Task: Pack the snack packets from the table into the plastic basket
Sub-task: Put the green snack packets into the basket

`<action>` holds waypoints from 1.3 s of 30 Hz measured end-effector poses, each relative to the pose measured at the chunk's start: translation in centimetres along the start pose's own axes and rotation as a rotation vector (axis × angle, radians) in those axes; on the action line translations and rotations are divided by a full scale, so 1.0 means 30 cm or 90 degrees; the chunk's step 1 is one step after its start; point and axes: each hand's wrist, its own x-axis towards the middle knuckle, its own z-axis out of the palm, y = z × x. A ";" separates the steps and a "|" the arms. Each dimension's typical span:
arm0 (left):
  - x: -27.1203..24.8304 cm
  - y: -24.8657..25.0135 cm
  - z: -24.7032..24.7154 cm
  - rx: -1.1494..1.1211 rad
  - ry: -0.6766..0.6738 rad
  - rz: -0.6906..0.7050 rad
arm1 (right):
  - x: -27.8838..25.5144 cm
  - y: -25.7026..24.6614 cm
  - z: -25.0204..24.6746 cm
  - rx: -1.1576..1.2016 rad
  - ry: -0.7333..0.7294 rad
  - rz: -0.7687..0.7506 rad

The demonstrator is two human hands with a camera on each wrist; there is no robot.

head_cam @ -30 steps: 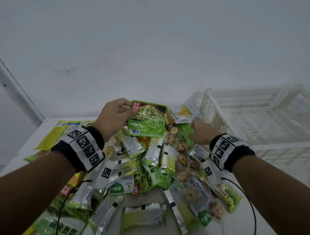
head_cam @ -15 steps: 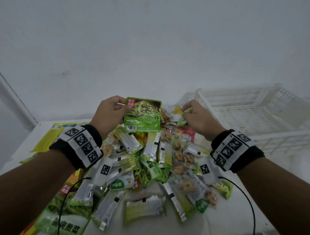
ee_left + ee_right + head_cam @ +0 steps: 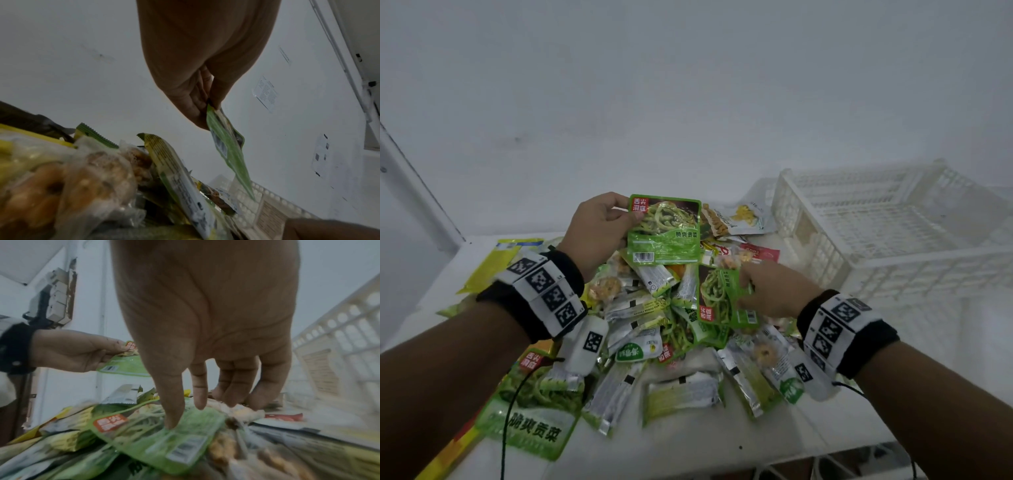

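A packet (image 3: 664,236) is pinched by the left hand (image 3: 599,233); only the wrist view shows the right hand (image 3: 205,313) pressed, thumb straight, on a second packet (image 3: 148,443) (lower centre).

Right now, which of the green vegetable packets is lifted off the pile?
The green packet pinched by its corner in the left hand, held above the pile. Its twin lies on the pile under the thumb of the right hand.
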 end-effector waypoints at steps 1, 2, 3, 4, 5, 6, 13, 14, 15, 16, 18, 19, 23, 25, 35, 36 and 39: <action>-0.005 -0.002 0.003 0.003 -0.003 0.000 | 0.006 -0.008 -0.005 0.003 0.017 -0.012; -0.008 -0.004 0.005 0.006 -0.005 0.001 | 0.015 -0.016 -0.010 0.017 0.032 -0.029; -0.012 -0.004 0.006 0.007 -0.006 0.000 | 0.027 -0.024 -0.015 0.036 0.044 -0.052; -0.015 -0.005 0.006 0.007 -0.005 -0.002 | 0.041 -0.031 -0.017 0.051 0.049 -0.073; -0.018 -0.005 0.005 0.006 -0.001 -0.003 | 0.058 -0.036 -0.020 0.058 0.043 -0.091; -0.021 -0.004 0.005 0.006 0.002 -0.004 | 0.074 -0.040 -0.022 0.057 0.027 -0.102; -0.043 0.007 -0.004 0.020 0.021 -0.005 | 0.130 -0.036 -0.030 0.049 -0.051 -0.117; -0.045 0.007 -0.005 0.021 0.024 -0.005 | 0.133 -0.034 -0.030 0.057 -0.054 -0.115; -0.046 0.006 -0.005 0.023 0.027 -0.005 | 0.136 -0.032 -0.031 0.066 -0.052 -0.114; -0.047 0.006 -0.005 0.025 0.029 -0.004 | 0.138 -0.031 -0.031 0.075 -0.044 -0.112; -0.048 0.008 -0.003 0.025 0.032 -0.005 | 0.142 -0.028 -0.035 0.099 -0.010 -0.108; -0.050 0.013 0.000 0.026 0.035 -0.006 | 0.141 -0.026 -0.043 0.117 0.014 -0.107; -0.050 0.028 0.013 0.037 0.048 -0.009 | 0.121 -0.009 -0.081 0.263 0.087 -0.095; -0.049 0.038 0.023 0.033 0.055 -0.012 | 0.105 0.008 -0.110 0.330 0.126 -0.093; -0.028 0.114 0.099 -0.043 0.015 0.010 | 0.003 0.136 -0.259 0.562 0.369 0.030; -0.027 0.124 0.119 -0.053 0.004 0.012 | -0.012 0.153 -0.267 0.570 0.385 0.043; -0.018 0.153 0.190 -0.072 -0.032 0.017 | -0.063 0.210 -0.283 0.592 0.422 0.072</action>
